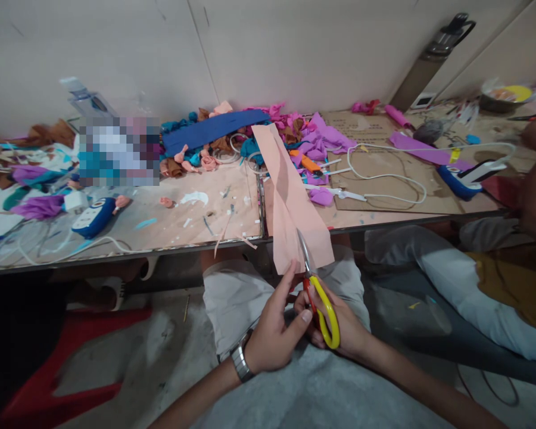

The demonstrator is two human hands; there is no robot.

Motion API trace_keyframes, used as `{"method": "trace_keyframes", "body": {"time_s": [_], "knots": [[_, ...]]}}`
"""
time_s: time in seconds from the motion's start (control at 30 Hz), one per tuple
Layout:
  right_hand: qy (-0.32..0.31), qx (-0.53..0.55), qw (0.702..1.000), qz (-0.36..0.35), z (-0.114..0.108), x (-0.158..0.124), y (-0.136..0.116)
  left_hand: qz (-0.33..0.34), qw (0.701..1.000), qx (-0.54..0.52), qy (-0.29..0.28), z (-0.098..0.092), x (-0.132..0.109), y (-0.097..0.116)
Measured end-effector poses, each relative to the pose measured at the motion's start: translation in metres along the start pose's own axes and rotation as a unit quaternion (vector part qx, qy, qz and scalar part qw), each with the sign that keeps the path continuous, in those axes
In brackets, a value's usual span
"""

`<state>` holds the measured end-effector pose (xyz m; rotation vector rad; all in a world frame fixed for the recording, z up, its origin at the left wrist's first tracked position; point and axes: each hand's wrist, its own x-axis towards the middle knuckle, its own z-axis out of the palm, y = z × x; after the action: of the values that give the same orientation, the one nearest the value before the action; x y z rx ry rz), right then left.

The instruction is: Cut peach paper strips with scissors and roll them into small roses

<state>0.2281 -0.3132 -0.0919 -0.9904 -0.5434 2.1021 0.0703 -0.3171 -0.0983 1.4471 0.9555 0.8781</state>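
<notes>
Scissors in my right hand, blades on a peach strip at the frame's centre.

I have a scuffed, paint-flecked table across the middle, heaped with coloured scraps against a pale wall; the strip's long axis runs from lower centre up and slightly left, its near end overhanging the table edge, and the blades point up-left; my right fingers are closed around the handles, my left hand reaches the near edge, though I can't tell whether it pinches; upper right, a dark bowl holds yellow and orange items beyond a tall bottle.
</notes>
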Motion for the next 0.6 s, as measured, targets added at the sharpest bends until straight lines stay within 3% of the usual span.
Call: {"method": "trace_keyframes", "body": {"time_s": [0.6], "knots": [[0.021, -0.006, 1.000, 0.011, -0.0061, 0.0002, 0.0018, 0.000, 1.000, -0.023, 0.019, 0.0014, 0.0015, -0.0016]]}}
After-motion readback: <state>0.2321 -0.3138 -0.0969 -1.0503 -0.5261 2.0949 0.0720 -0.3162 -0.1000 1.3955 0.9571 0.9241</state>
